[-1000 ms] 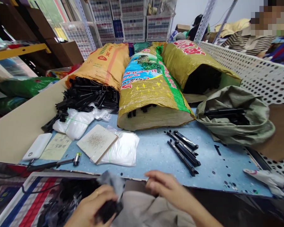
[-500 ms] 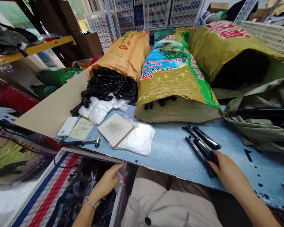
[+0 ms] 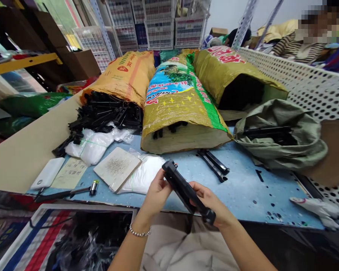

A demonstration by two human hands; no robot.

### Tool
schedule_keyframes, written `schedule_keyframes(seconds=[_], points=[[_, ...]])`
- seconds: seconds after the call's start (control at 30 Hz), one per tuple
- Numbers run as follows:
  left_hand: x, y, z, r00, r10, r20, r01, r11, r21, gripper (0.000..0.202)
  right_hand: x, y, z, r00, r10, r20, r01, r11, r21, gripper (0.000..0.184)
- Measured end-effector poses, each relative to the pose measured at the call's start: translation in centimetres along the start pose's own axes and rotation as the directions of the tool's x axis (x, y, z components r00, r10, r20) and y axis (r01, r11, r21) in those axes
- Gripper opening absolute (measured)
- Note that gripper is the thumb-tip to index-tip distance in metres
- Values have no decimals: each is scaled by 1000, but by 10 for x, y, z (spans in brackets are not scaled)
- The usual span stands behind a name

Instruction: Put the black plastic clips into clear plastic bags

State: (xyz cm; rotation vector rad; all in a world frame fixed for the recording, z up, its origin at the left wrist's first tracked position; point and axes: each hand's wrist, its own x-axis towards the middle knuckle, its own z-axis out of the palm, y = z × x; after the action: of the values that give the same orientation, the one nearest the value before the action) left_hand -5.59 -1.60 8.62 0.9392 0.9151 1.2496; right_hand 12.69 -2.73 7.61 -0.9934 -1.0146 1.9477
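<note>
Between my two hands is a long black plastic part, tilted over the front edge of the table, with thicker knobs at its ends. My left hand is closed around its upper end. Lower along its side, my right hand grips it with the fingers partly hidden behind it. Two similar slim black parts lie side by side on the blue tabletop. A pack of clear plastic bags is behind my left hand, partly under a square pale tile.
Woven sacks of black parts line the table's back, and a grey-green sack is at right. A hammer-like tool and white device lie left. Below is a striped bin. A person is behind the perforated basket.
My right hand has lifted a black part off the table and brought it leftward. My left hand has moved up from above the bin and taken hold of it too. The view has shifted right.
</note>
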Motion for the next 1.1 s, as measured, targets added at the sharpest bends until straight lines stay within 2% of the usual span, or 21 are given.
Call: schedule_keyframes(seconds=[0.07, 0.13, 0.2, 0.3, 0.43, 0.6, 0.73, 0.8, 0.87, 1.0, 1.1], points=[[6, -2, 1, 993, 25, -114, -26, 1000, -8, 48, 9, -4, 2, 998, -48, -41, 50, 998, 49, 31], [6, -8, 0, 977, -2, -211, -10, 998, -56, 50, 15, -5, 0, 985, -118, -127, 124, 991, 47, 32], [3, -19, 1, 964, -73, -257, 51, 994, -93, 50, 20, -4, -3, 966, -176, -189, 181, 983, 10, 33], [-2, -36, 6, 936, -166, -310, 147, 986, -83, 47, 23, 1, -3, 948, -228, -220, 220, 974, -61, 33], [1, -40, 9, 922, -263, -283, 246, 965, -96, 36, 24, 9, -2, 947, -240, -215, 217, 968, -124, 32], [2, -37, 9, 879, -394, -269, 284, 885, -369, 40, 23, 12, -7, 938, -256, -232, 223, 962, -160, 34], [-6, -45, 16, 872, -465, -154, 380, 841, -385, 38, 24, 13, -9, 933, -296, -204, 246, 940, -237, 32], [-7, -49, 18, 888, -431, -159, 360, 867, -344, 34, 24, 14, -9, 933, -308, -187, 250, 927, -278, 32], [-5, -51, 17, 901, -366, -233, 292, 909, -298, 28, 23, 15, -10, 935, -306, -181, 244, 921, -303, 32], [2, -53, 12, 900, -248, -357, 195, 964, -178, 26, 20, 16, -12, 933, -299, -198, 228, 921, -317, 33], [5, -54, 10, 906, -172, -387, 133, 983, -127, 28, 19, 16, -13, 936, -288, -201, 223, 930, -294, 34]])
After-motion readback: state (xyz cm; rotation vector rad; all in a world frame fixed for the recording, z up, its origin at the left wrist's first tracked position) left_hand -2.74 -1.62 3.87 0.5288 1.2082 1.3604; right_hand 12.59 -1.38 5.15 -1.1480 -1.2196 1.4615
